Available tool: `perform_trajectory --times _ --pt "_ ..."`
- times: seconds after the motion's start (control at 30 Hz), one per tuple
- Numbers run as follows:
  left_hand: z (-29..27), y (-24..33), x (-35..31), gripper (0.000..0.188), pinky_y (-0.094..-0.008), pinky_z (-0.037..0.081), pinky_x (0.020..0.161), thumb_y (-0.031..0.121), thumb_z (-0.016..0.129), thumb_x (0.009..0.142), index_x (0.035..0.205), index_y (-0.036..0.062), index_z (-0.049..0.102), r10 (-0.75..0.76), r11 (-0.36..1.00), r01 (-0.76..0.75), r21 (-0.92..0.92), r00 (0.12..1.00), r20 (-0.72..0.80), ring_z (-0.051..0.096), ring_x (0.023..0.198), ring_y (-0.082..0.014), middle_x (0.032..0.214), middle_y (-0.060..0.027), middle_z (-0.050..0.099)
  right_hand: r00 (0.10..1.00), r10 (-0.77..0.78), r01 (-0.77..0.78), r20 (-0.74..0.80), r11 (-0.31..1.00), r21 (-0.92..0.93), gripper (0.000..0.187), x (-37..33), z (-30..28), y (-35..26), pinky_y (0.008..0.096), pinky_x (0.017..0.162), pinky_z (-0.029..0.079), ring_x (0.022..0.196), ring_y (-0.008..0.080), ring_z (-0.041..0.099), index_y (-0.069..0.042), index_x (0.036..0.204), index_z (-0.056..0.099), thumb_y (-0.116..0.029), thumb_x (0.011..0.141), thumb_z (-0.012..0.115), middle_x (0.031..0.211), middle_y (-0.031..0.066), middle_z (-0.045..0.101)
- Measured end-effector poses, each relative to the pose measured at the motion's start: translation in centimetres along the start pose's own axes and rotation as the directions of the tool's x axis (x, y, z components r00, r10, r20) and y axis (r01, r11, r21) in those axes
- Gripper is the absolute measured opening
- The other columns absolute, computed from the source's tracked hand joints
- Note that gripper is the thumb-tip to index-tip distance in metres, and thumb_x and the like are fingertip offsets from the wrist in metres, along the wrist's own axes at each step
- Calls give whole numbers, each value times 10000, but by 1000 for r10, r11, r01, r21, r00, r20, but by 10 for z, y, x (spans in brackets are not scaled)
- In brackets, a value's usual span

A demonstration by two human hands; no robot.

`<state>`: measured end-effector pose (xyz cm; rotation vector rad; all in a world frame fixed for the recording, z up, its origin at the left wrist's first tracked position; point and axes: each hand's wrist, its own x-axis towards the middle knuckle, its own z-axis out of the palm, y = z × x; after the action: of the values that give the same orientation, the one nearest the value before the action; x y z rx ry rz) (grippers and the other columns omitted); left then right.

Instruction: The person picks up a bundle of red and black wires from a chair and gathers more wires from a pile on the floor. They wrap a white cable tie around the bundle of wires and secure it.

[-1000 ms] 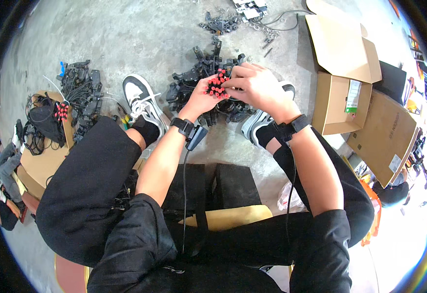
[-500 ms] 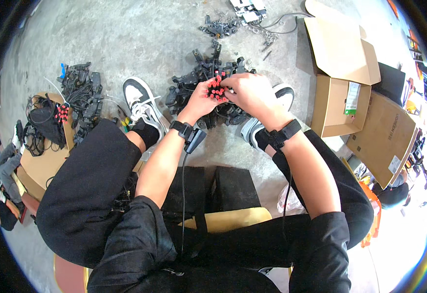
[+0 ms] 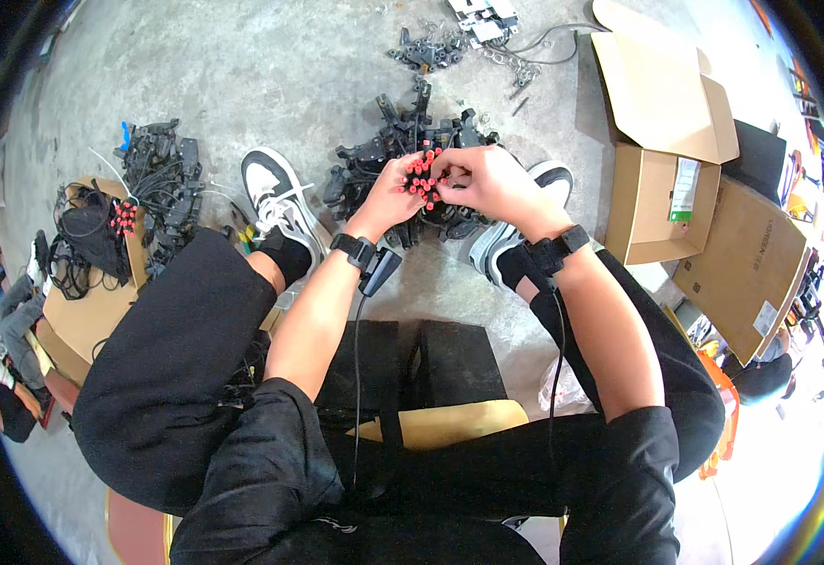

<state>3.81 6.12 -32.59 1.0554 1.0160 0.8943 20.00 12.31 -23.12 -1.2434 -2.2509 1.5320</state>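
Note:
Between my shoes, my left hand (image 3: pixel 386 200) is closed round a bundle of black cables with red tips (image 3: pixel 421 181), and the tips point up. My right hand (image 3: pixel 492 184) is at the bundle's right side, its thumb and fingers curled into a pinch. What the pinch holds is too small to tell, though red tips lie right at the fingertips. Under and beyond both hands spreads a pile of black plastic parts with cables (image 3: pixel 365 155), partly hidden by the hands.
On the left lies another heap of black cabled parts (image 3: pixel 162 179), with a red-tipped bunch (image 3: pixel 123 217) by a cardboard box (image 3: pixel 78 315). An open cardboard box (image 3: pixel 662 207) stands at right. Smaller black parts (image 3: pixel 426 52) and metal pieces (image 3: pixel 483 19) lie far ahead.
My right hand has drawn slightly down and its fingers have curled more into a pinch, showing more of the red tips. My left hand keeps its hold on the bundle.

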Motion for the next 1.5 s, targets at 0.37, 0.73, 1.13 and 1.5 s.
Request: perform_trajectory --times 0.37,0.73,1.13,1.5 --pt "3 8 2 230 -260 458 675 14 643 712 935 15 587 -26 1000 26 1 1000 -5 565 731 -93 805 -50 627 983 183 -171 -25 952 255 166 3 -2 2 246 493 359 510 69 378 -18 833 611 -133 721 653 530 -2 422" --pt "10 3 1 180 -231 456 659 -4 627 729 904 13 591 -3 1000 3 10 997 -75 558 711 -80 783 -19 613 997 -30 40 -68 987 153 164 -1 -11 23 238 559 415 620 101 512 -74 873 659 -67 710 662 705 13 548" --pt "4 16 2 216 -214 452 677 -19 609 753 959 12 553 -104 994 105 -28 993 50 533 752 -48 818 18 595 947 -318 286 -38 892 -349 187 1 -9 10 362 668 474 754 279 563 -86 867 608 -147 696 654 792 63 548" --pt "0 20 4 173 -219 446 632 42 635 751 894 11 543 -33 990 21 140 996 82 531 684 -55 731 17 591 958 -283 282 49 896 -343 163 3 -14 11 360 686 474 772 274 565 -77 867 610 -146 719 624 806 60 552"
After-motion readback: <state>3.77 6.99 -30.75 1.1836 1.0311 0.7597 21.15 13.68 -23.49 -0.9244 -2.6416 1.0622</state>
